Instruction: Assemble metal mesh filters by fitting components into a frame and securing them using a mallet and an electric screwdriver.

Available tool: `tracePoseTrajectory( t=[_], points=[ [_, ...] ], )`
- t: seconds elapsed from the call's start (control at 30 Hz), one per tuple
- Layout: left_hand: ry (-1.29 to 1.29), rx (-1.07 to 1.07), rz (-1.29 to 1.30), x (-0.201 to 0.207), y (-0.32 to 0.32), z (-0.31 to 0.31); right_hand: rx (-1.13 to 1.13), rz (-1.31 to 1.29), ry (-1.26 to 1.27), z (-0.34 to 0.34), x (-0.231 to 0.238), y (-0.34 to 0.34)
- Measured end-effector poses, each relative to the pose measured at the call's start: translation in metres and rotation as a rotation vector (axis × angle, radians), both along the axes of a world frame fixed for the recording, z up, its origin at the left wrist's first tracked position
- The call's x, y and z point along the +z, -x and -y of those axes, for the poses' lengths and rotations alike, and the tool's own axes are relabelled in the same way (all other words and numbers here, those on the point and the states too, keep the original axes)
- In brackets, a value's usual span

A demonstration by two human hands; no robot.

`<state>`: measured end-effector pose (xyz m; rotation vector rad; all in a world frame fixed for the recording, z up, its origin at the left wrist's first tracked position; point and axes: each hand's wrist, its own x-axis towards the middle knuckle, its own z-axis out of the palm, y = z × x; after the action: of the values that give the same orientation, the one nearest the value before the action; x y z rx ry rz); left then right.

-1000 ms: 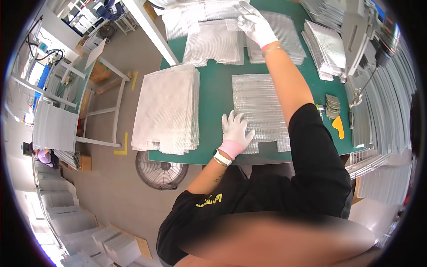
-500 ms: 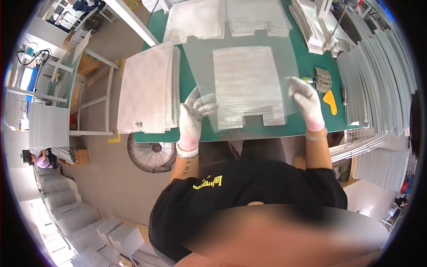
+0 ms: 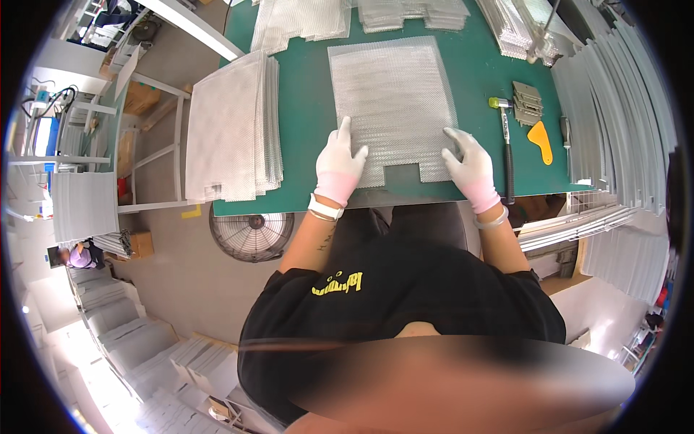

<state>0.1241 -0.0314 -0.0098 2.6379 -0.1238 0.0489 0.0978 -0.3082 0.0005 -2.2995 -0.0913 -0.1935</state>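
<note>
A silvery wire-mesh sheet (image 3: 390, 94) with a notch in its near edge lies flat on the green tabletop (image 3: 303, 94) in front of me. At its left edge is my white-gloved left hand (image 3: 340, 165), open, the index finger pointing away from me and the thumb apart over the mesh. Opposite it, my gloved right hand (image 3: 470, 165) touches the right edge, also open, with thumb and index finger spread. The other fingers of both hands are partly hidden. Whether more sheets lie under this one, I cannot tell.
A mesh stack (image 3: 228, 130) stands on the left, with more piles (image 3: 300, 22) at the far edge. Right of the sheet lie a hammer (image 3: 506, 137), small grey metal parts (image 3: 528, 103), a yellow scraper (image 3: 539, 143) and a screwdriver (image 3: 565, 133). A floor fan (image 3: 251, 235) stands below.
Both hands have come inward to the sheet's side edges. A larger see-through mesh, spread over the middle before, no longer shows there. The hammer is now uncovered, and my view has shifted slightly.
</note>
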Motion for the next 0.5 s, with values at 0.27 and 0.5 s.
tracePoseTrajectory(
  t=[0.27,0.5],
  points=[
    [0.017,0.035,0.013,-0.014,0.002,0.000,-0.028,0.016,0.173,0.001,-0.022,0.003],
    [0.050,0.026,-0.034,-0.017,-0.001,-0.006,0.007,-0.030,0.177,0.003,-0.020,-0.001]
  ],
)
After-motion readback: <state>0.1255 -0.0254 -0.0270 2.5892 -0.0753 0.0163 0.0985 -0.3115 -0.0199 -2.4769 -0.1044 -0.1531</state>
